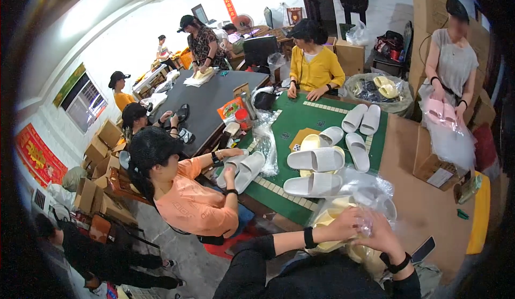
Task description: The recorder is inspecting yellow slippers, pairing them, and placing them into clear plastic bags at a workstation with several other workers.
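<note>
At the near edge of the table, my left hand (346,225) and my right hand (380,235) meet over a clear plastic bag (378,196). The fingers of both are closed on its crumpled film. Pale yellow slippers (325,217) show through and beside the plastic under my hands; how many lie there is partly hidden. Just beyond, several white slippers (315,185) rest on the green tabletop (257,201), some on top of pale yellow ones (306,139). My fingertips are partly covered by the shiny film.
A phone (424,249) lies right of my right wrist. To the left, a person in orange (196,200) handles white slippers (249,171). Across sits a person in yellow (316,65). At the right, a person bags pink slippers (441,110) over a cardboard box (437,162).
</note>
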`<state>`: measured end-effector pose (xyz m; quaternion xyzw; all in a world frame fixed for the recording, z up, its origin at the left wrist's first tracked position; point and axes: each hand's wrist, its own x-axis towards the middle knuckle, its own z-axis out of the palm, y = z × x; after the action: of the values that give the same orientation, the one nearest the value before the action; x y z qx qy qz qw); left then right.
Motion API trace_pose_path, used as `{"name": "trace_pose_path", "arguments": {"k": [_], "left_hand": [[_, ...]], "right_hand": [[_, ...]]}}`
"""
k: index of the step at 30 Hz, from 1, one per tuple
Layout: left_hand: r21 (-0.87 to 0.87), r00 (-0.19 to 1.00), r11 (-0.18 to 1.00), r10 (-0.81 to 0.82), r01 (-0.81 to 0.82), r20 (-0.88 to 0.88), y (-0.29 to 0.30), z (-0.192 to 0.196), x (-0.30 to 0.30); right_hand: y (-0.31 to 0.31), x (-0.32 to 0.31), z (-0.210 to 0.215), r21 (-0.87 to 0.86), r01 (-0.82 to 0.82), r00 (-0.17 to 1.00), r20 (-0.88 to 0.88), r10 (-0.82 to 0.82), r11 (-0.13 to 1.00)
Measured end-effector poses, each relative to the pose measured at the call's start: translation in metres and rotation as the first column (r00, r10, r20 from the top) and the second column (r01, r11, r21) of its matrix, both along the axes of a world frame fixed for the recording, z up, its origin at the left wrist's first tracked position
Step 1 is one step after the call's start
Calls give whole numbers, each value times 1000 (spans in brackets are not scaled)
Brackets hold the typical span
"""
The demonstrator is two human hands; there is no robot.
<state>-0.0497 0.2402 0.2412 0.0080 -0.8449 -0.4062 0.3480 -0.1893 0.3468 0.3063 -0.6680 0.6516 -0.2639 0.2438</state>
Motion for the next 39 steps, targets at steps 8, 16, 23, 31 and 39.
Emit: {"name": "trace_pose_path", "arguments": {"k": [8, 16, 23, 31, 39], "left_hand": [[276, 991, 960, 15, -51, 131, -2, 0, 5], [-2, 994, 994, -111, 112, 20, -49, 12, 30], [42, 994, 997, -61, 58, 87, -76, 8, 54], [-413, 982, 891, -175, 188, 69, -55, 46, 17], [-178, 958, 941, -286, 288, 34, 53, 17, -70]], "right_hand": [[-21, 0, -32, -132, 137, 988, 97, -124, 982], [-30, 0, -58, -201, 318, 937, 214, -275, 927], [2, -20, -36, -318, 759, 625, 603, -497, 569], [94, -33, 20, -474, 880, 292, 504, -813, 23], [252, 9, 80, -495, 634, -145, 679, -720, -594]]}}
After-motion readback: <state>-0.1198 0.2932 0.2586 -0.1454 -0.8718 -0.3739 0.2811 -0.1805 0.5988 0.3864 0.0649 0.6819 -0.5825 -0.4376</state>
